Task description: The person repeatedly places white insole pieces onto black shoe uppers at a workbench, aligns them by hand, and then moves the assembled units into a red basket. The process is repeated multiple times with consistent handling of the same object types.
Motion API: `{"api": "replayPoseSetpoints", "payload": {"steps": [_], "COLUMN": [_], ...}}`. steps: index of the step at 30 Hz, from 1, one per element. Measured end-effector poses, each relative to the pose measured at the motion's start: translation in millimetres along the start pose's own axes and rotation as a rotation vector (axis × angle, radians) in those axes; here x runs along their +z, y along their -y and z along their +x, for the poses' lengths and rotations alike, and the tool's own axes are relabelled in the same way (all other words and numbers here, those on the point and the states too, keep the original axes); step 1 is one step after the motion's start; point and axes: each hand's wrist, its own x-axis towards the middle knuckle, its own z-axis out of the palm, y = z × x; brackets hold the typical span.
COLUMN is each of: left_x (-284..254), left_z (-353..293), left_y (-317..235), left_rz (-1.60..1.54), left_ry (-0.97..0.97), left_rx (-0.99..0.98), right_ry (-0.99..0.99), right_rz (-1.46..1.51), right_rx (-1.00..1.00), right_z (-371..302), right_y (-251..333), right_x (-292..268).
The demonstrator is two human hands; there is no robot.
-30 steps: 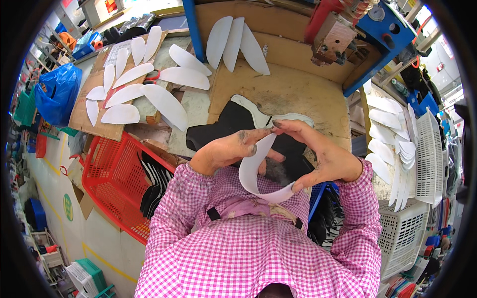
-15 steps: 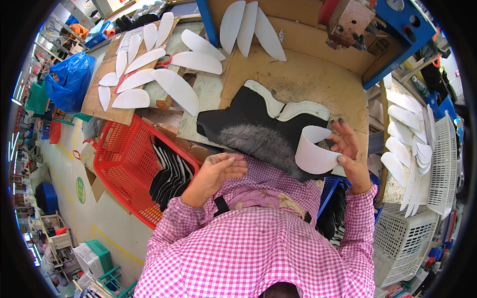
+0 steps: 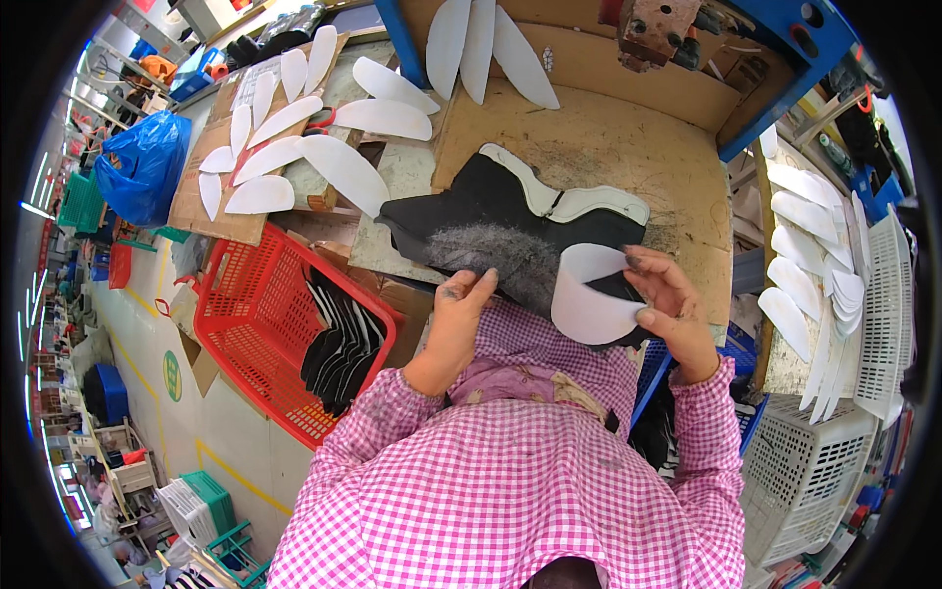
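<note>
A black shoe-upper-like piece (image 3: 471, 201) lies across the work surface, its far edge trimmed in white and its middle covered with grey, fuzzy dust. My left hand (image 3: 453, 322) is closed at its near edge, thumb and fingers meeting there; the fingertips are partly hidden. Between the thumb and fingers of my right hand (image 3: 677, 309) is a thin white sheet piece (image 3: 594, 304), bent into an open loop above the right part of the black piece. Flat white pieces (image 3: 343, 172) of similar material, with rounded ends, lie beyond my left hand.
A red basket (image 3: 250, 339) with stacked black pieces (image 3: 343, 344) stands at left. Beyond the work surface is a blue machine frame (image 3: 795, 74) with a metal head (image 3: 653, 39). More white pieces (image 3: 795, 270) and white crates (image 3: 810, 481) are at right; a blue bag (image 3: 145, 167) sits far left.
My left hand has moved right and up to the black piece's near edge, its fingers closing. The right hand has drawn the white piece slightly left and bent it into a tighter loop.
</note>
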Motion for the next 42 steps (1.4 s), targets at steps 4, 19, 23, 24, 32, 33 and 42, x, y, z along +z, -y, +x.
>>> {"api": "replayPoseSetpoints", "payload": {"steps": [4,19,23,24,32,33,42], "left_x": [-7.0,-27.5,-29.6,-29.9,-30.2,-30.8,-50.7], "left_z": [10.7,18.5,20.4,20.6,21.5,21.8,23.9], "left_y": [6.6,0.8,0.3,0.5,4.7,5.1,-7.7], "left_rz": [-0.060,-0.010,-0.017,-0.022,-0.020,-0.019,-0.495], "left_ry": [-0.015,0.001,0.025,0.030,0.033,0.033,0.444], "left_rx": [-0.061,-0.088,-0.088,-0.081,-0.069,-0.077,-0.154], "right_ry": [0.267,0.889,0.888,0.894,0.912,0.918,0.983], "right_rz": [-0.646,-1.383,-1.369,-1.356,-1.393,-1.397,-1.288], "right_rx": [-0.276,-0.624,-0.628,-0.612,-0.661,-0.651,-0.470], "right_z": [22.4,86.8,90.5,90.6,93.4,93.7,93.2], "right_y": [39.4,51.7,46.0,45.2,39.8,38.9,34.1], "right_x": [15.4,88.4,90.8,91.5,92.9,92.1,83.9]}}
